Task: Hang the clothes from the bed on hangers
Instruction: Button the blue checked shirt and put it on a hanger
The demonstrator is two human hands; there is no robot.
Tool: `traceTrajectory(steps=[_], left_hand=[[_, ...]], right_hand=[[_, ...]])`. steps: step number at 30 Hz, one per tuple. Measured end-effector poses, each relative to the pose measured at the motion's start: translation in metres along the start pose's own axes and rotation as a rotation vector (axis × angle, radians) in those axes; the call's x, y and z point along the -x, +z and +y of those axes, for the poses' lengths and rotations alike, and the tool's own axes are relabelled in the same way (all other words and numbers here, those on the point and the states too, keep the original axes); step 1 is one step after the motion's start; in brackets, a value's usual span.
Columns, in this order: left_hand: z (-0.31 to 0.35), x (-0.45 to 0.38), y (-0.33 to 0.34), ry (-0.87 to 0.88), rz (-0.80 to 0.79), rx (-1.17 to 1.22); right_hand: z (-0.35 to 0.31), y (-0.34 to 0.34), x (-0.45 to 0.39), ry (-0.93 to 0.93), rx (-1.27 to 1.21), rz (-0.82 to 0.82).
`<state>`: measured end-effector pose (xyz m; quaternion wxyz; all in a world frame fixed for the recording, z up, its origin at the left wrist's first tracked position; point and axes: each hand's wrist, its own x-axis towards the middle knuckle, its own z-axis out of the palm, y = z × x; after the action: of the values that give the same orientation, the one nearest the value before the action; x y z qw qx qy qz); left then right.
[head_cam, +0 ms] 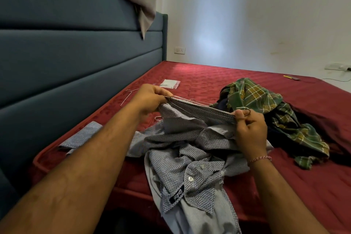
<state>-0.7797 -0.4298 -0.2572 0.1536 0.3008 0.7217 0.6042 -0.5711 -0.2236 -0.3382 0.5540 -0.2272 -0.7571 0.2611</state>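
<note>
A grey-blue small-patterned shirt (190,159) lies crumpled on the red mattress (237,81), part of it hanging over the near edge. My left hand (150,100) pinches one end of a stretched band of this shirt together with a thin wire hanger (186,112) that runs inside the fabric. My right hand (248,127) pinches the band's other end, and the hanger's hook (246,110) shows above its fingers. A green and yellow plaid shirt (266,104) lies heaped over dark clothes just right of my hands.
More wire hangers (131,93) lie on the mattress by the blue padded headboard (76,53). A small clear plastic bag (170,83) sits farther back. A yellow pen and a dark object (293,77) lie at the far right edge. White walls stand behind.
</note>
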Motion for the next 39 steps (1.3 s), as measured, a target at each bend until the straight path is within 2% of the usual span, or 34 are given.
traceTrajectory(steps=[2, 5, 7, 9, 11, 13, 15, 17, 19, 21, 23, 25, 29, 32, 34, 39], left_hand=[[0.003, -0.002, -0.007, 0.079, 0.015, -0.196], [0.014, 0.000, -0.006, 0.276, 0.128, -0.634], [0.023, 0.006, -0.001, 0.378, 0.186, -0.722], [0.028, 0.010, 0.006, 0.372, 0.164, -0.606], [0.024, 0.013, 0.019, 0.285, 0.099, -0.336], [0.008, 0.014, 0.038, 0.195, 0.102, -0.100], [-0.022, 0.014, 0.056, 0.103, 0.161, -0.037], [-0.064, 0.017, 0.071, -0.019, 0.184, -0.034], [-0.103, 0.027, 0.082, -0.153, 0.133, -0.014], [-0.130, 0.037, 0.087, -0.173, 0.080, -0.040], [-0.138, 0.042, 0.089, -0.070, 0.079, -0.126], [-0.136, 0.044, 0.091, 0.103, 0.114, -0.290], [-0.134, 0.038, 0.103, 0.375, 0.033, -0.677], [-0.122, 0.016, 0.107, 0.408, -0.100, -0.637], [-0.123, 0.009, 0.109, 0.424, -0.119, -0.615], [-0.151, 0.031, 0.102, 0.416, 0.025, -0.540]], right_hand=[[0.004, -0.002, 0.007, -0.027, 0.040, -0.033], [0.003, 0.000, 0.012, -0.123, 0.096, -0.160], [-0.001, 0.003, 0.008, -0.082, 0.087, -0.303], [-0.008, 0.004, 0.001, 0.003, 0.061, -0.473], [-0.018, 0.006, -0.011, 0.059, 0.040, -0.625], [-0.024, 0.015, -0.023, 0.090, 0.042, -0.719], [-0.024, 0.031, -0.029, 0.111, 0.089, -0.761], [-0.008, 0.049, -0.024, 0.140, 0.213, -0.754], [0.010, 0.057, -0.003, 0.182, 0.344, -0.717], [0.025, 0.059, 0.025, 0.233, 0.303, -0.554], [0.035, 0.055, 0.050, 0.255, 0.243, -0.368], [0.034, 0.050, 0.067, 0.299, 0.197, -0.246], [0.027, 0.047, 0.081, 0.419, 0.113, -0.221], [0.032, 0.049, 0.079, 0.532, 0.149, -0.182], [0.039, 0.049, 0.077, 0.585, 0.161, -0.161], [0.053, 0.050, 0.079, 0.622, 0.026, -0.179]])
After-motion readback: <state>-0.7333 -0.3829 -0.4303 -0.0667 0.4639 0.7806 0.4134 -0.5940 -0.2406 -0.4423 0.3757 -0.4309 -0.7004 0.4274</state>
